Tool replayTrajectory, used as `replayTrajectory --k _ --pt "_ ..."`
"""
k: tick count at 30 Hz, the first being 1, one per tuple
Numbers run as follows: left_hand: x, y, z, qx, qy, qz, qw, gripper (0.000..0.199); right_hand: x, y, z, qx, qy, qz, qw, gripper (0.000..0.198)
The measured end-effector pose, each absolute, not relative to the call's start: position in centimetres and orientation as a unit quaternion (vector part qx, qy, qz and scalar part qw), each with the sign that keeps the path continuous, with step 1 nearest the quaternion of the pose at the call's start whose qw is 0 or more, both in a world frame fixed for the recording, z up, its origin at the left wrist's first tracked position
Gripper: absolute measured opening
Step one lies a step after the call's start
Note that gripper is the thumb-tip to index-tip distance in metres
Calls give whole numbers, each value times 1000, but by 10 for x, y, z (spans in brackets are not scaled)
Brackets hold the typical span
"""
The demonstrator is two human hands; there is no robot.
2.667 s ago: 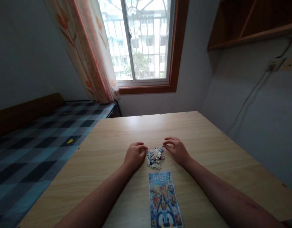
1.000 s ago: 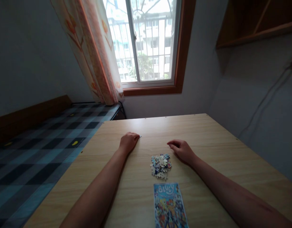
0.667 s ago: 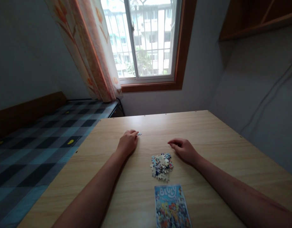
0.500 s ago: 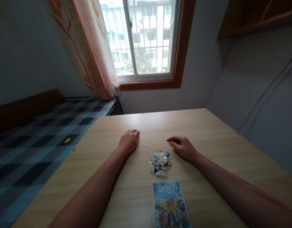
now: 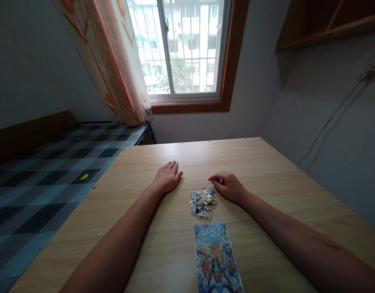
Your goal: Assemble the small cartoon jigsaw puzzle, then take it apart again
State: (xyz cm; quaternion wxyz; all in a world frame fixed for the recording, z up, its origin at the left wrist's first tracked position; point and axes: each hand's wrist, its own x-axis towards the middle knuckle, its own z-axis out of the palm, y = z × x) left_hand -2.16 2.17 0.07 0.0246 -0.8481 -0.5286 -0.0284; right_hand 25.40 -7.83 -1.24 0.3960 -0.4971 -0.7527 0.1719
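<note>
My left hand [image 5: 168, 176] lies flat on the wooden table, palm down, with its thumb apart from the fingers. A tiny dark puzzle piece [image 5: 177, 162] shows at its fingertips. My right hand [image 5: 228, 186] rests on its side with curled fingers, thumb and forefinger close together; whatever they may hold is hidden. Just left of and below that hand, a loose heap of jigsaw pieces [image 5: 203, 202] lies on the table, many with pale backs up. Nearer to me is a colourful box [image 5: 216, 256] lettered "Bluey", its lower end cut off by the frame.
The light wooden table [image 5: 285, 244] reaches toward the wall below a barred window [image 5: 193, 49]. On the left stands a bed with a checked cover [image 5: 59, 162]. A shelf [image 5: 330, 36] hangs at upper right, above a wall socket with a cable [image 5: 336, 114].
My left hand has opened out from a closed pose, its thumb now apart. The right hand keeps its curled pose. The whole view has shifted slightly.
</note>
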Motion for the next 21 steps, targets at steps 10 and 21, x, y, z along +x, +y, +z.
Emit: replayTrajectory --k 10,21 --pt "-24 38 2 -819 -574 -2 -4 72 251 -75 -17 -493 -763 129 399 20" --pt "-26 74 5 -824 -566 13 9 75 252 -72 -18 -514 -752 102 400 20"
